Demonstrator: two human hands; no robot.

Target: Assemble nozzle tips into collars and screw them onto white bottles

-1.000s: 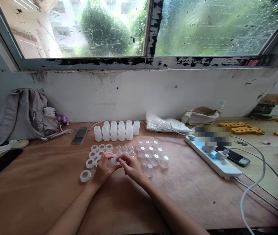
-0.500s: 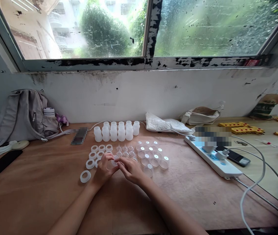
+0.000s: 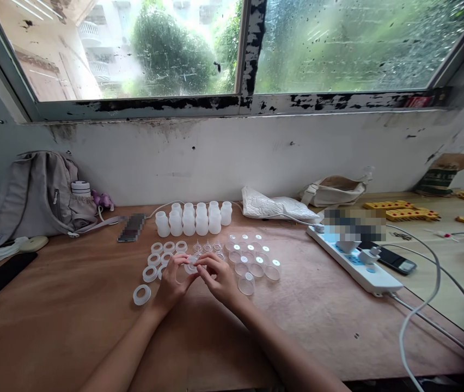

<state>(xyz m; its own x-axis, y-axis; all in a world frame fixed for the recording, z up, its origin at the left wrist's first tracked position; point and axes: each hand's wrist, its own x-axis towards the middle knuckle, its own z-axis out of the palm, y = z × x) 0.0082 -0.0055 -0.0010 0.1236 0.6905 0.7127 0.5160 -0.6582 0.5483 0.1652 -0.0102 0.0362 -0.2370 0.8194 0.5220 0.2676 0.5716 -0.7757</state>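
Observation:
My left hand [image 3: 174,283] and my right hand [image 3: 218,279] meet over the middle of the table, fingertips pinched from both sides on a small clear round plastic part [image 3: 190,265]. The fingers cover much of it, so its exact kind is unclear. Left of my hands lie translucent white plastic rings [image 3: 141,294] in rows. Just behind them are small clear pointed nozzle-like pieces [image 3: 207,247]. Clear domed caps with white dots [image 3: 273,271] stand to the right, the nearest one [image 3: 246,284] close to my right wrist. Farther back are rows of white plastic bottles [image 3: 201,222].
A white power strip [image 3: 362,272] with plugs and looping cables [image 3: 436,294] lies on the right. At the left are a grey backpack [image 3: 44,190], a black flat case [image 3: 3,279] and a phone [image 3: 132,227]. A silvery bag [image 3: 273,206] rests by the wall; yellow parts [image 3: 411,214] lie far right.
My fingers have shifted slightly around the clear part, and more of it shows between them. The view has moved a little; the rows on the table are unchanged.

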